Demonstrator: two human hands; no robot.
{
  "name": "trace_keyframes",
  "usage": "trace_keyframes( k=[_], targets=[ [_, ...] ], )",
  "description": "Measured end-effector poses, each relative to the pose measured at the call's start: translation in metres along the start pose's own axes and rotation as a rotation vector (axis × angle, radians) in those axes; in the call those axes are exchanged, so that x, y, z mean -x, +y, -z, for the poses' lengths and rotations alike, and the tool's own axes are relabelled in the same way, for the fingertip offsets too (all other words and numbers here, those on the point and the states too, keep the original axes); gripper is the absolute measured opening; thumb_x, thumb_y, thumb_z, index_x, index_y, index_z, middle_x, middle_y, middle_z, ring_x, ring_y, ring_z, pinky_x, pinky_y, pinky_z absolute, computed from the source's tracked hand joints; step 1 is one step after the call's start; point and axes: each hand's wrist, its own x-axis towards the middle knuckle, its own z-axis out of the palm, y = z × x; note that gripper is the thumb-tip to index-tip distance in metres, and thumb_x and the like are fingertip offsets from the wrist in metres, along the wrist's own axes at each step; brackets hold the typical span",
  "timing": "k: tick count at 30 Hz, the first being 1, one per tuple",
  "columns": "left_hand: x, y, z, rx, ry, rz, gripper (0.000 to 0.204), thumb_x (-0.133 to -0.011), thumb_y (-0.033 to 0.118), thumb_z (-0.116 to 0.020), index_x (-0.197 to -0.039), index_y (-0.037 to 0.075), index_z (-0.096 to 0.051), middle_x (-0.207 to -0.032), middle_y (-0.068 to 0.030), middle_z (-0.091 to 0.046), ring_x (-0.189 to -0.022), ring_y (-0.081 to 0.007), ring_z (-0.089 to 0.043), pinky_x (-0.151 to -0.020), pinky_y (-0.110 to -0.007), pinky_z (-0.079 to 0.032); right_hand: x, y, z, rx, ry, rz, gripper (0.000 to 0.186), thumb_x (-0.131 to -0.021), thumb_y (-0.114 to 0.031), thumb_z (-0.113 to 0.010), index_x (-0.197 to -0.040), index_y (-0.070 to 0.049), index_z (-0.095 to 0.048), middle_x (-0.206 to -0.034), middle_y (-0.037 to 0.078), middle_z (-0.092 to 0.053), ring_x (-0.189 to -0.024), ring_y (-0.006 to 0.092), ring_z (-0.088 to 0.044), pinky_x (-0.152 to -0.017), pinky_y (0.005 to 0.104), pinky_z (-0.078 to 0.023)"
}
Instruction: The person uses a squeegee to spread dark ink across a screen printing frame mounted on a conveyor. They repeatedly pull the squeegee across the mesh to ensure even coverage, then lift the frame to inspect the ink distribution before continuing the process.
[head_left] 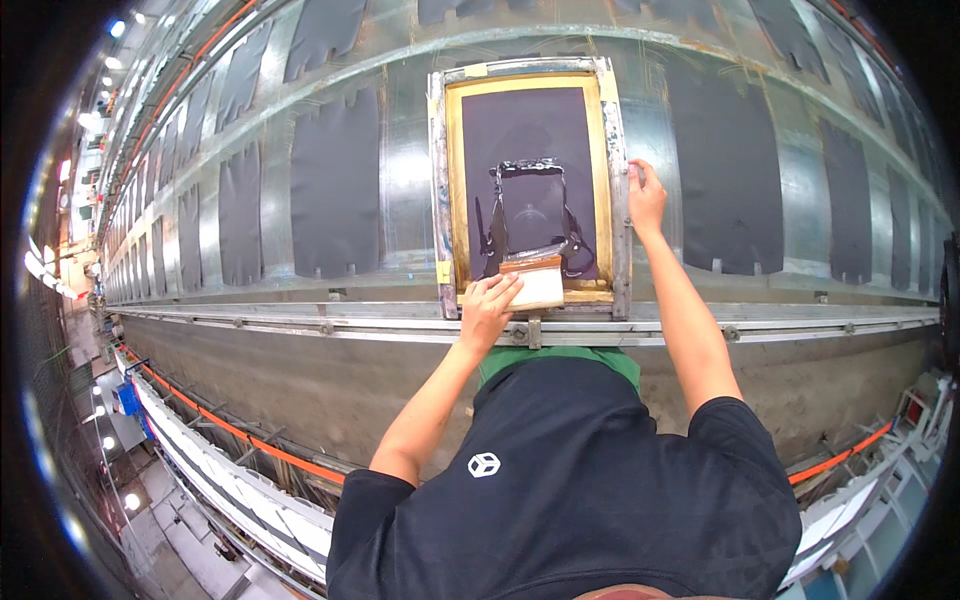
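Note:
A screen printing frame (437, 190) with a yellowed inner border lies in front of me on a long metal table. Glossy dark ink (572, 240) is spread over the lower half of its dark purple mesh (525, 120), around a roughly rectangular outline. My left hand (487, 312) is closed on a squeegee (538, 287) with a pale handle and a brown strip, at the near end of the mesh. At the frame's right edge is my right hand (648, 198), its fingers curled against that side.
Dark fabric pieces (337, 185) lie in rows to the left of the frame, and another dark piece (725, 165) lies to its right. A metal rail (390, 327) runs along the table's near edge. Behind me passes an orange strip (240, 437) beside white racks.

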Motion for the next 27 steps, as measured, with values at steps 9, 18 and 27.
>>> trace_keyframes(
  k=[9,18,27],
  targets=[
    [-0.11,-0.051,-0.007,0.022,0.033,0.056,0.046,-0.076,0.001,-0.073,-0.119,0.018,-0.075,-0.114,-0.0038,-0.076,-0.103,-0.0249,-0.068,-0.09,-0.041,-0.051,-0.005,-0.044,0.031,0.547,-0.299,0.604,0.049,-0.091,-0.045,-0.071,-0.128,-0.013,-0.069,-0.133,0.012,-0.062,-0.12,0.0301,-0.057,-0.098,0.0479,-0.046],
    [-0.155,-0.059,-0.007,0.004,0.006,0.035,0.03,-0.072,0.01,-0.078,-0.101,0.018,-0.079,-0.105,0.0038,-0.077,-0.094,-0.0208,-0.067,-0.081,-0.039,-0.048,0.057,-0.072,-0.016,0.434,-0.558,0.676,0.049,-0.071,-0.011,-0.082,-0.117,-0.008,-0.07,-0.121,0.006,-0.068,-0.11,0.0289,-0.059,-0.096,0.0423,-0.048],
    [-0.097,-0.038,-0.007,0.043,-0.05,0.059,0.045,-0.07,0.003,-0.077,-0.112,0.017,-0.076,-0.115,0.0013,-0.075,-0.104,-0.0216,-0.067,-0.088,-0.038,-0.052,0.103,-0.074,0.015,0.465,-0.583,0.677,0.046,-0.072,-0.011,-0.079,-0.117,-0.011,-0.07,-0.12,0.004,-0.068,-0.109,0.0268,-0.059,-0.092,0.0427,-0.047]
  ],
)
